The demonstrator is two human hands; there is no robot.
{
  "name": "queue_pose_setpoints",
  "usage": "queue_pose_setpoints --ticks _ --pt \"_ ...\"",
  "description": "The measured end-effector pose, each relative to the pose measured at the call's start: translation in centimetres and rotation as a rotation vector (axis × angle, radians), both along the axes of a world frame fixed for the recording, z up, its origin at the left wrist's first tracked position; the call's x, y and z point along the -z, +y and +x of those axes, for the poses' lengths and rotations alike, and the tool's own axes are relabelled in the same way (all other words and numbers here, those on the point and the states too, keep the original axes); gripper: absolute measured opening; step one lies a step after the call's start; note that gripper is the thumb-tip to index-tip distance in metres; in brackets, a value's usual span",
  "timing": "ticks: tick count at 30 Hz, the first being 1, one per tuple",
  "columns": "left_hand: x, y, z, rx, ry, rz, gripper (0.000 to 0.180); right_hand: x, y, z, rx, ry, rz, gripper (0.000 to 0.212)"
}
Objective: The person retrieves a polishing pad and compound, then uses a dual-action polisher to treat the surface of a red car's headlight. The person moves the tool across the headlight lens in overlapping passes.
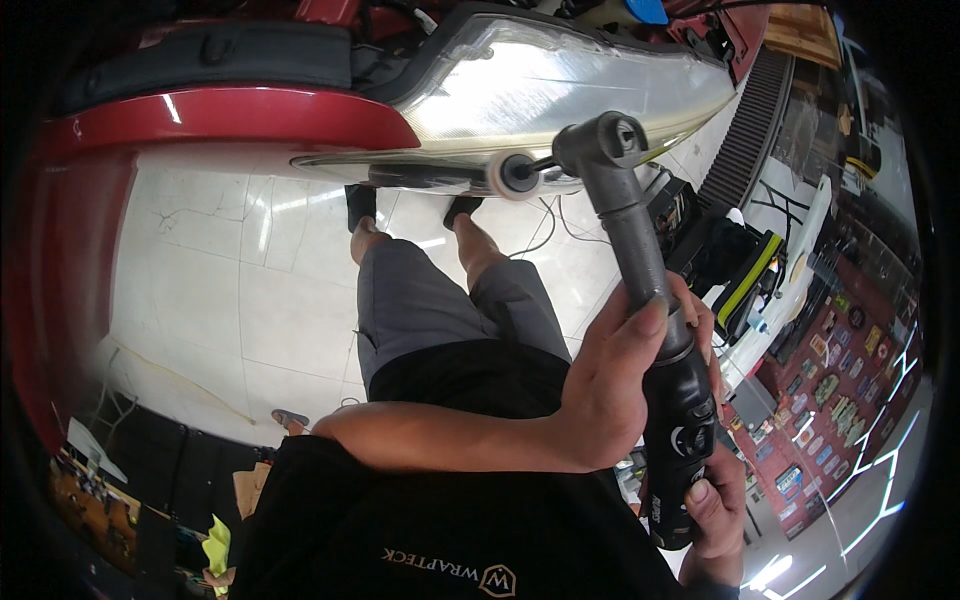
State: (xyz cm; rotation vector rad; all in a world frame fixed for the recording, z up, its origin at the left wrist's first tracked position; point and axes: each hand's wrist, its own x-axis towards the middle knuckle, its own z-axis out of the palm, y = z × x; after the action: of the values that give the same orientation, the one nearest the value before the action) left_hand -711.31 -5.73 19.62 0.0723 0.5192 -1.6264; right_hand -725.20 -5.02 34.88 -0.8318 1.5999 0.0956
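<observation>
Both my hands are wrapped around a black and grey cordless polisher [632, 250] with a long angled neck. My left hand [615, 385] grips the neck just above the body. Lower down, my right hand [718, 505] closes around the black handle. At the tool's head, a small round pad [513, 176] on a thin shaft is up against the lower edge of a car headlight [560, 90]; whether it touches cannot be made out. The headlight lens is large, clear to whitish, with a yellowish lower rim.
A red bumper [250, 115] and red body panel [75, 270] stand to the left. Black and yellow-green cases [750, 280] sit at the right, near a dark ribbed strip [745, 130]. A thin cable [545, 228] lies on the white tiled floor [200, 260].
</observation>
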Motion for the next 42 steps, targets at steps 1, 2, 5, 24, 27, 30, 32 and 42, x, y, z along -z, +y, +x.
queue_pose_setpoints --ticks 1,2,5,24,27,30,32,42 --pt "-0.2 -0.1 0.3 0.037 -0.045 0.025 0.042 0.0 -0.2 0.1 -0.013 -0.009 0.01 0.071" --pt "-0.4 -0.1 0.8 0.074 -0.09 0.05 0.047 0.0 -0.3 0.2 -0.027 -0.021 0.02 0.07" --pt "-0.7 -0.1 2.1 0.111 -0.117 0.07 0.052 -0.2 -0.7 1.2 -0.077 -0.024 0.03 0.07" --pt "-0.3 0.3 1.7 -0.017 0.031 -0.013 0.04 -0.6 -0.2 2.3 0.004 0.022 -0.011 0.07" --pt "-0.2 0.4 2.1 -0.033 0.014 -0.015 0.039 -0.5 -0.5 2.6 -0.018 0.021 -0.012 0.07" --pt "0.0 0.1 1.7 -0.033 0.037 -0.02 0.038 -0.4 -0.6 1.8 -0.013 0.011 -0.009 0.07" --pt "0.0 -0.1 1.1 -0.03 0.062 -0.014 0.037 -0.4 -0.7 1.4 -0.004 0.001 0.0 0.069" --pt "-0.1 -1.7 -1.0 0.076 -0.05 0.035 0.039 -0.7 -1.0 0.5 0.104 0.085 -0.032 0.077"
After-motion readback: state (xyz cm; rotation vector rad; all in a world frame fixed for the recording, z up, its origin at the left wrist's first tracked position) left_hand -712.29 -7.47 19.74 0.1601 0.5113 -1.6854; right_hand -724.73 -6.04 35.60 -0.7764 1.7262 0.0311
